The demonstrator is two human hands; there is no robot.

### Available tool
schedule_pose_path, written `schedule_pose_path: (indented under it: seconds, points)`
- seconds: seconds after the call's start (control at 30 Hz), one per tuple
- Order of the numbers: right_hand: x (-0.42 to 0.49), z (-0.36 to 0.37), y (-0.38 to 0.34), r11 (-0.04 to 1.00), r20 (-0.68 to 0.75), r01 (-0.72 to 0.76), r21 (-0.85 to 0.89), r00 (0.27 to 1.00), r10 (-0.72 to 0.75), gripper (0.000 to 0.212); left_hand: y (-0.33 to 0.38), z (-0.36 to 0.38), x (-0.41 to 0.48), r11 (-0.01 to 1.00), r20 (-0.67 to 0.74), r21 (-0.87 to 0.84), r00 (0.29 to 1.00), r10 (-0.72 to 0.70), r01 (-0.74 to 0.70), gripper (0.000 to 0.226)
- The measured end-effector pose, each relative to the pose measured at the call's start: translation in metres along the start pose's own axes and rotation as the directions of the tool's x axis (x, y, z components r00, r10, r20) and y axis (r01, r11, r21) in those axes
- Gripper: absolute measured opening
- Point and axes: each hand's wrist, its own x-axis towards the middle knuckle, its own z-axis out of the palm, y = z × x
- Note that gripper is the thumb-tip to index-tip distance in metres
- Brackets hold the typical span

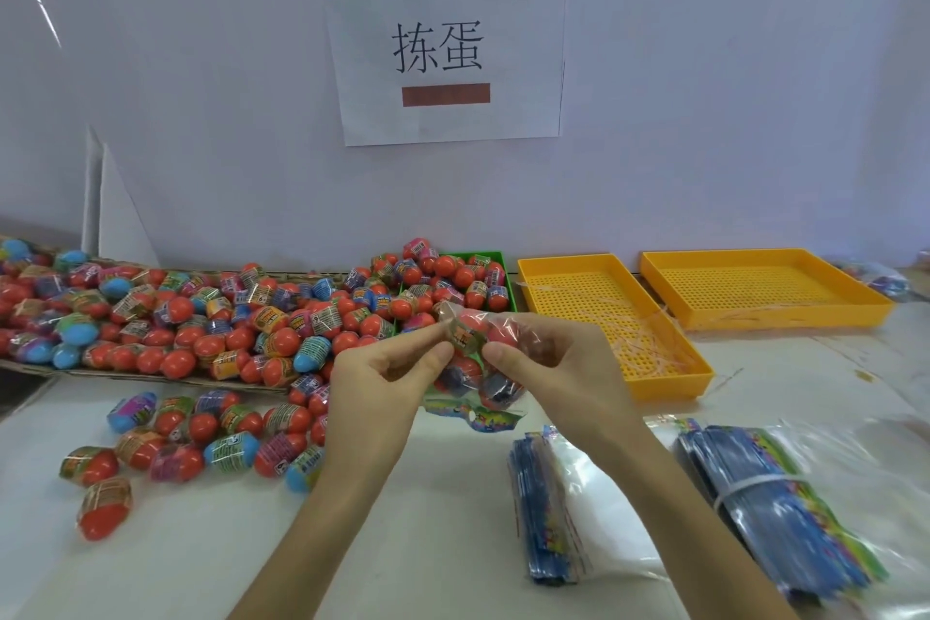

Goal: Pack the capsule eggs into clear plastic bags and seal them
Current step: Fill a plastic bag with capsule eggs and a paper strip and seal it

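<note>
Clear plastic bag (490, 357), loaded with eggs (465, 368), is held above the tabletop (443, 519) near its middle. Left hand (387, 368) and right hand (548, 357) each pinch the bag's mouth. Align both lips evenly, then press along the seal without trapping an egg.

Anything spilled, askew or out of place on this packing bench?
Yes. Capsule eggs overflow the green tray, and loose eggs lie scattered on the table. Thin ties trail over the near yellow tray rim. Both hands, left hand and right hand, pinch a filled bag.
</note>
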Motion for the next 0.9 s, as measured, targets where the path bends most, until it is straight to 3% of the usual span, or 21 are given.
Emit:
schedule_pose_path:
  seconds: [0.1,0.17,0.33,0.47,0.67,0.73,0.83,0.9]
  points:
    - [-0.001,0.002,-0.001,0.999,-0.001,0.019,0.030,1.000,-0.019,0.024,0.003,-0.002,0.000,0.986,0.122,-0.131,0.988,-0.090,0.106,0.039]
    - [-0.002,0.003,0.000,0.999,0.027,0.002,0.035,1.000,-0.003,0.023,0.003,-0.001,0.001,0.983,0.194,-0.125,0.975,-0.111,0.137,0.046]
    - [-0.001,0.000,0.000,0.999,0.077,-0.029,-0.019,0.997,0.030,0.028,0.001,0.000,0.000,0.976,0.135,-0.170,0.984,-0.114,0.136,0.057]
    - [-0.001,-0.001,0.000,0.999,0.093,-0.001,-0.037,0.996,0.004,0.028,0.004,0.001,0.000,0.977,0.134,-0.177,0.987,-0.093,0.116,0.037]
    - [-0.002,0.002,-0.002,0.999,0.070,-0.030,-0.012,0.997,0.031,0.019,0.007,0.002,-0.002,0.962,0.115,-0.206,0.981,-0.158,0.179,0.046]
    - [-0.002,-0.001,-0.002,0.998,0.086,-0.069,-0.010,0.994,0.069,0.019,0.007,0.000,-0.001,0.956,0.124,-0.203,0.974,-0.191,0.213,0.048]
    - [-0.001,-0.012,-0.001,0.975,0.210,-0.222,0.017,0.954,0.214,0.040,0.006,-0.003,0.001,0.959,0.140,-0.158,0.967,-0.214,0.236,0.043]
    - [0.000,-0.018,-0.002,0.966,0.262,-0.252,-0.063,0.929,0.260,0.038,0.006,-0.005,0.001,0.960,0.161,-0.137,0.962,-0.220,0.242,0.042]
